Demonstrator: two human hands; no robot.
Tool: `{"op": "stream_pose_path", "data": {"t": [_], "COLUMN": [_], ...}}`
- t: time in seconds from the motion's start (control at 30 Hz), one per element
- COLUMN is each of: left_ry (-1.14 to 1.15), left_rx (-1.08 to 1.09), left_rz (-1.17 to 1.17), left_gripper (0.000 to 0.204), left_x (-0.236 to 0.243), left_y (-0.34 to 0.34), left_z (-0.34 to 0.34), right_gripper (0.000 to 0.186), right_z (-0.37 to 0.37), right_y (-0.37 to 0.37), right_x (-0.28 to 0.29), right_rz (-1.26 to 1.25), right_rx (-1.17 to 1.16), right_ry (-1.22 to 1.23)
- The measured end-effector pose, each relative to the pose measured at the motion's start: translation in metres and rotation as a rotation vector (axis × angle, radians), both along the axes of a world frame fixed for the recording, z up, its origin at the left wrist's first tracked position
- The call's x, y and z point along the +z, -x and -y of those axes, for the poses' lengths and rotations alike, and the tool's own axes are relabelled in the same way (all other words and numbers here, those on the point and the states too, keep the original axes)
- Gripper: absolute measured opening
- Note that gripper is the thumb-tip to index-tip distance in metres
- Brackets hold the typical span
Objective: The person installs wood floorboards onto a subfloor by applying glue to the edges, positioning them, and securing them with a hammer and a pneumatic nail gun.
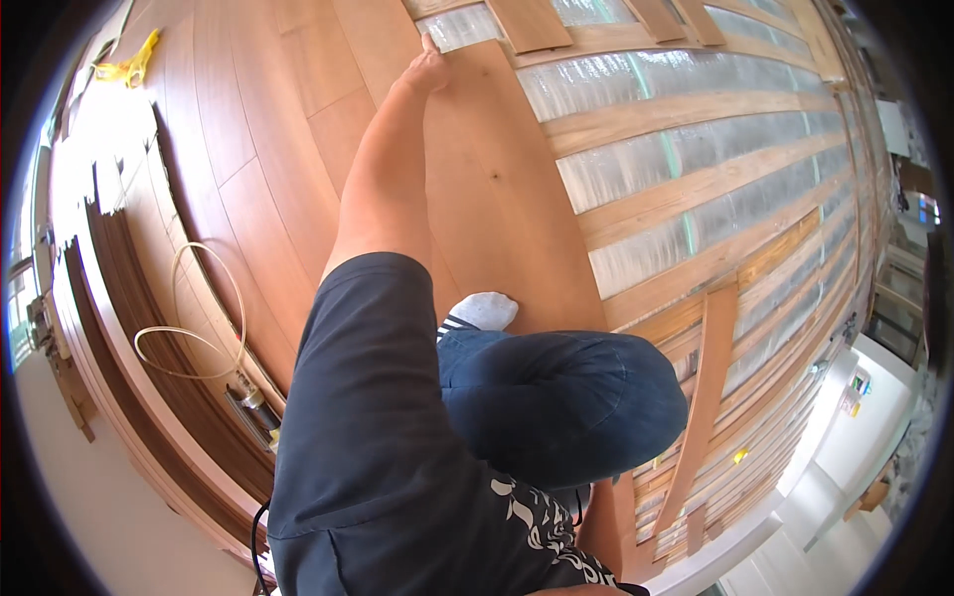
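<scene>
My left arm stretches away across the floor, and my left hand [428,70] rests at the far left corner of a wide brown floor plank [502,179]. One finger points away past the plank's end; the other fingers are only partly visible. On its left the plank lies along the laid brown floorboards [238,129]. My sock-covered foot [485,310] is on the boards near the plank's near part, below my bent knee. Of my right arm only a piece of forearm [602,526] shows, and the knee hides the hand.
Wooden battens [696,109] over shiny clear sheeting run across the right side. Loose plank pieces [532,25] lie on them at the far end, and a long strip [701,397] crosses them. At left are stacked boards [129,298], a looped hose [241,308] and a yellow bag [134,65].
</scene>
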State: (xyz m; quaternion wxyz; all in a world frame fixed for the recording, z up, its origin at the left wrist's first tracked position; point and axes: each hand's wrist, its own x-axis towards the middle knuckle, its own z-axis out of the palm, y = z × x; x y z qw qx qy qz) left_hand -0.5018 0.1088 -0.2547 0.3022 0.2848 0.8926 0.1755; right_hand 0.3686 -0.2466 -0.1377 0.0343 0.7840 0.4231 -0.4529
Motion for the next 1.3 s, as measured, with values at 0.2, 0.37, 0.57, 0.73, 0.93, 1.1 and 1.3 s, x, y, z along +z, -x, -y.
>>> {"op": "stream_pose_path", "data": {"t": [0.2,0.37,0.57,0.73,0.93,1.1,1.3], "left_ry": [0.066,-0.092,0.179,0.296,0.276,0.398,0.481], "left_rx": [-0.397,-0.249,0.674,0.587,-0.040,0.333,-0.021], "left_rz": [-0.191,-0.371,-0.451,-0.485,-0.418,-0.271,-0.492], "left_gripper": [0.075,0.060,0.066,0.080,0.071,0.103,0.098], "left_x": [0.077,0.046,0.021,0.020,0.027,0.045,0.027], "left_y": [-0.032,-0.061,-0.059,-0.025,-0.059,-0.049,-0.004], "left_z": [0.057,0.224,0.480,0.536,0.545,0.545,0.607], "right_gripper": [0.018,0.018,0.018,0.018,0.018,0.018,0.017], "right_z": [-0.010,-0.037,-0.071,-0.083,-0.085,-0.077,-0.051], "right_y": [-0.003,-0.011,-0.016,-0.010,-0.007,-0.016,0.020], "right_x": [0.010,0.008,0.014,0.006,0.007,0.009,-0.040], "right_rz": [0.010,0.005,0.012,-0.017,-0.046,-0.047,-0.165], "right_rx": [0.015,0.090,0.178,0.246,0.283,0.306,0.436], "right_ry": [-0.020,-0.028,-0.027,-0.034,-0.058,-0.124,-0.209]}}
